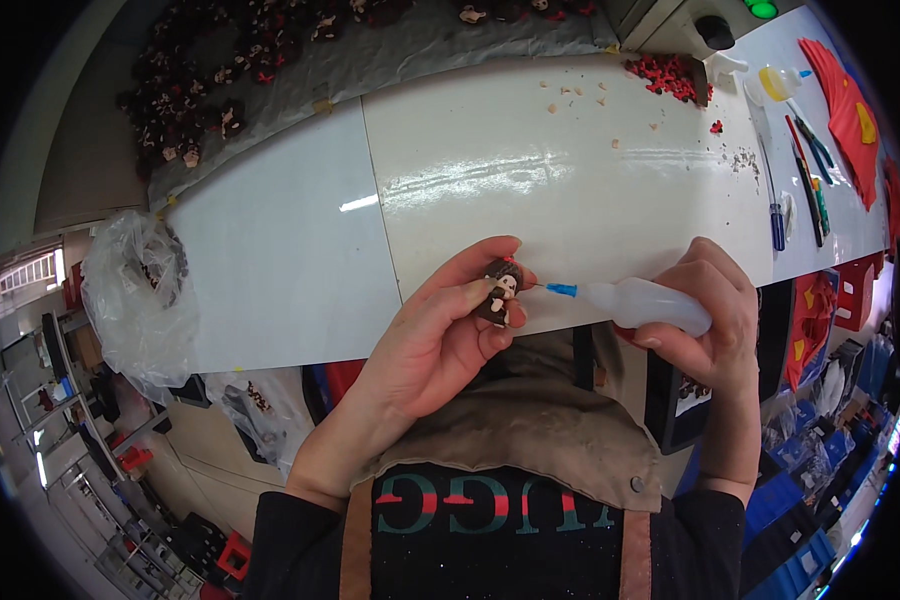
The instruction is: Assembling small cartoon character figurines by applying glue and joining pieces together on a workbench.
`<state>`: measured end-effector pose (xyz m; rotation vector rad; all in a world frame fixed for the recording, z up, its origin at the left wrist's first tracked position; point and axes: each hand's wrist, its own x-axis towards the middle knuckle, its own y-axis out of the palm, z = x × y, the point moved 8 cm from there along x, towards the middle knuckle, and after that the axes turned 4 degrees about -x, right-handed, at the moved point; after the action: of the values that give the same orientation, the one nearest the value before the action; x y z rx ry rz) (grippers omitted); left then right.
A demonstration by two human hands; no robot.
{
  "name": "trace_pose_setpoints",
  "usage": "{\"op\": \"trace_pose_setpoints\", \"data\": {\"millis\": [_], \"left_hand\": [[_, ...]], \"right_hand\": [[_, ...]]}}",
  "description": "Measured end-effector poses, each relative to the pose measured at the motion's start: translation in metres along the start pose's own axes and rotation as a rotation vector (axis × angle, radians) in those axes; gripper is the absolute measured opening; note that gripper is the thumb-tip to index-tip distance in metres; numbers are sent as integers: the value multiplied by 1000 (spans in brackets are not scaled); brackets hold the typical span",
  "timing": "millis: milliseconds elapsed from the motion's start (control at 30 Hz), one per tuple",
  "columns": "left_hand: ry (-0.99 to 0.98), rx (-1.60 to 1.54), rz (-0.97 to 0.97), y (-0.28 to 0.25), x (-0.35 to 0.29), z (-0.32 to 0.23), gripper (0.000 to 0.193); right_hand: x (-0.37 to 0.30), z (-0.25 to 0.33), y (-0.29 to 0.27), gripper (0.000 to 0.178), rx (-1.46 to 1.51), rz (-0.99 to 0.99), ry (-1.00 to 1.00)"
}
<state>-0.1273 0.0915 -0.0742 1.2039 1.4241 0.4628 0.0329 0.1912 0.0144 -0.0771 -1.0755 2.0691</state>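
Above the front edge of the white table, my left hand [425,335] pinches a small dark brown figurine [507,284] with a pale face and a red bit on top of its head. Thumb and fingers cover part of it. My right hand [720,315] is wrapped round a translucent white squeeze bottle [660,303], tilted on its side. Its blue needle tip [562,290] points left at the figurine's head; whether the thin needle touches it is too small to tell.
Many brown figurines [190,100] lie on a grey sheet [420,40] at the back left. Small red parts [665,78] are heaped at the back right, near a yellow-filled bottle [778,83] and a screwdriver [777,225]. A clear plastic bag [135,300] hangs over the left edge.
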Motion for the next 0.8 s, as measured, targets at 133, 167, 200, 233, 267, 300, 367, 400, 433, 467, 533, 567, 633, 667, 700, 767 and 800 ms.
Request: {"op": "trace_pose_setpoints", "data": {"millis": [133, 167, 200, 233, 267, 300, 367, 400, 433, 467, 533, 567, 633, 667, 700, 767, 800], "left_hand": [[-1, 16, 22, 2, 2, 2, 38], [-3, 24, 25, 3, 2, 2, 36], [-4, 24, 26, 3, 2, 2, 36], [-2, 28, 21, 2, 1, 2, 36], [-1, 33, 16, 1, 1, 1, 36], [0, 33, 16, 1, 1, 1, 36], [-9, -3, 9, 0, 0, 0, 39], [-8, -3, 9, 0, -1, 0, 39], [-11, -10, 4, 0, -1, -1, 39], [-14, -16, 0, 0, -1, -1, 39], [-14, -12, -5, -1, -1, -1, 38], [-14, -7, -11, -2, -2, -1, 38], [-14, -3, -7, -2, -2, -2, 39], [-15, 2, -3, -2, -3, -2, 39], [-15, 2, -3, -3, -3, -2, 39], [-16, 65, 13, -3, -4, -2, 38], [-15, 65, 13, -3, -4, -2, 38]], "right_hand": [[7, 4, 3, 38, -16, 43, -37], [8, 5, 3, 37, -17, 38, -53], [9, 6, 2, 37, -17, 38, -53], [11, 7, 4, 37, -14, 50, -56], [12, 7, 5, 37, -11, 62, -59], [13, 8, 6, 37, -11, 62, -59], [14, 9, 7, 36, -27, 59, -70], [15, 9, 7, 36, -27, 59, -70], [15, 10, 7, 36, -32, 59, -74], [15, 10, 8, 37, -38, 58, -78], [16, 11, 8, 37, -42, 60, -79], [16, 12, 8, 37, -46, 61, -79], [17, 13, 8, 37, -53, 62, -85], [17, 14, 8, 37, -60, 63, -89], [18, 15, 8, 37, -60, 63, -90], [19, 17, 8, 37, -72, 66, -105], [19, 18, 7, 37, -72, 66, -105]]}}
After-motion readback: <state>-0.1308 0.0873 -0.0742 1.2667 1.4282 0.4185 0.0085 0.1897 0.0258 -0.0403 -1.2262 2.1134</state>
